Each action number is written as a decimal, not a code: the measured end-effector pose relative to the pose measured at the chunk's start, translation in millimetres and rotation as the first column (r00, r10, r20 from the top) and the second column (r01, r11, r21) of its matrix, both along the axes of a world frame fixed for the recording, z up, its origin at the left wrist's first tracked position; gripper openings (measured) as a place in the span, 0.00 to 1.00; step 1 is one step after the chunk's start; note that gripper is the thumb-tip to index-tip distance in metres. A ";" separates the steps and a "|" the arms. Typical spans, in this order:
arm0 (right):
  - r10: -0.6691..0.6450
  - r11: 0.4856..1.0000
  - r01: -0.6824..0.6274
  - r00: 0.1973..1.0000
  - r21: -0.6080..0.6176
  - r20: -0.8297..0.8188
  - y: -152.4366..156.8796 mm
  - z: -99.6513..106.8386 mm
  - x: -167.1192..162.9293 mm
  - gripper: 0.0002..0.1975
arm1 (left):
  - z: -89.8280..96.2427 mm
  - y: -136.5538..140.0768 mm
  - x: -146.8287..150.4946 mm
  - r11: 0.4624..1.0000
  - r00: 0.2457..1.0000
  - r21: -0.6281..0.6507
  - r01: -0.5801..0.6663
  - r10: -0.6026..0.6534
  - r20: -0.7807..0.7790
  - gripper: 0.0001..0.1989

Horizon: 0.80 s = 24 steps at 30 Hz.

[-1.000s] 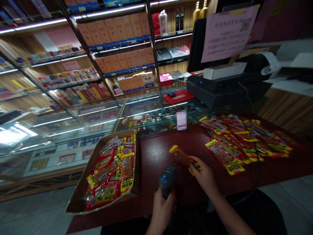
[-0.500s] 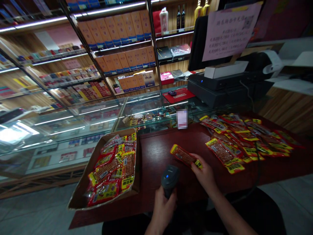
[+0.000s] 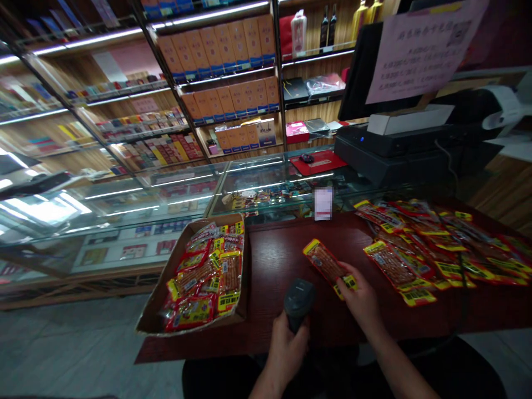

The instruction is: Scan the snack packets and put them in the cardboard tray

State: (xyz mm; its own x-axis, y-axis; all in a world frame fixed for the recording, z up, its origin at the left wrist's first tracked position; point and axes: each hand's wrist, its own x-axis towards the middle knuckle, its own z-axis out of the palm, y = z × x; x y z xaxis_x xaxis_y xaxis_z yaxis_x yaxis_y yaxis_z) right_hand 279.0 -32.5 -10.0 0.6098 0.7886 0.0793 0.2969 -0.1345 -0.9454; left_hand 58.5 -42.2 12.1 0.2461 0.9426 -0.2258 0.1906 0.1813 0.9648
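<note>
My left hand [image 3: 287, 346] is wrapped round the handle of a black barcode scanner [image 3: 299, 296], whose head points away from me over the table. In my right hand [image 3: 361, 293], gripped at its near end, is a red and yellow snack packet [image 3: 324, 260] with brown sticks showing through the clear film. The packet is tilted, just beyond and right of the scanner. A pile of similar snack packets [image 3: 428, 238] lies to the right. On the left, a cardboard box [image 3: 152, 310] holds several more of them.
The dark red wooden table [image 3: 270, 249] meets a glass display counter [image 3: 187, 191]. A monitor [image 3: 361, 72] and a black cash drawer [image 3: 382, 158] stand at the back right. A mouse [image 3: 306, 158] rests on a red mat [image 3: 328, 163]. Shelves of boxes [image 3: 216, 47] line the wall.
The whole scene has shifted right in view as my head turned left. The packet in my right hand now shows its face more broadly; both hands keep their holds.
</note>
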 end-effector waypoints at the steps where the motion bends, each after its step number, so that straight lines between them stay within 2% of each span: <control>1: -0.013 0.999 0.012 0.999 -0.033 -0.035 1.6 2.5 2.1 0.25 | -0.3 -0.4 0.0 1.000 1.000 -0.012 0.000 0.000 0.007 0.02; 3: -0.024 0.997 0.014 0.992 -0.076 -0.123 8.5 15.2 3.0 0.27 | -0.6 -0.9 -0.2 1.000 1.000 -0.029 -0.001 0.001 0.014 0.03; 5: 0.020 0.998 -0.031 0.982 -0.055 -0.190 19.4 39.4 -5.4 0.27 | -0.2 -1.3 -0.4 1.000 1.000 -0.026 -0.003 0.004 0.017 0.05; 8: 0.214 0.977 -0.202 0.947 0.074 -0.238 39.3 87.8 -41.7 0.32 | -1.0 -1.5 -0.5 1.000 0.999 -0.019 -0.014 0.015 0.052 0.06; 10: 0.406 0.914 -0.378 0.860 0.147 -0.311 52.7 116.0 -78.4 0.34 | -4.4 -1.9 -0.7 0.999 0.996 -0.042 -0.021 0.025 0.086 0.06; 12: 0.562 0.820 -0.547 0.715 0.168 -0.415 64.5 132.6 -118.5 0.27 | -8.8 -2.9 -1.4 0.997 0.991 -0.075 -0.023 0.032 0.127 0.08; 14: 0.613 0.747 -0.647 0.582 0.153 -0.534 73.6 135.8 -156.0 0.21 | -11.0 -4.3 -2.9 0.995 0.983 -0.093 -0.043 0.058 0.172 0.12; 15: 0.605 0.732 -0.666 0.540 0.143 -0.585 76.8 133.1 -172.4 0.21 | -10.3 -5.0 -3.9 0.994 0.977 -0.085 -0.071 0.087 0.196 0.15; 18: 0.586 0.700 -0.700 0.448 0.143 -0.675 80.3 116.8 -207.8 0.28 | -0.3 -6.5 -6.4 0.987 0.952 -0.017 -0.157 0.156 0.263 0.23; 21: 0.643 0.598 -0.784 0.345 0.168 -0.683 73.5 104.8 -217.3 0.37 | 11.6 -5.9 -6.8 0.996 0.950 0.024 -0.085 0.073 0.305 0.20; 22: 0.673 0.577 -0.798 0.346 0.173 -0.654 69.3 104.1 -213.4 0.39 | 13.4 -5.4 -6.6 0.998 0.953 0.019 -0.058 0.049 0.300 0.18; 24: 0.728 0.594 -0.786 0.436 0.169 -0.530 59.8 106.8 -193.1 0.37 | 12.3 -4.0 -5.9 0.999 0.966 -0.008 -0.049 0.049 0.256 0.15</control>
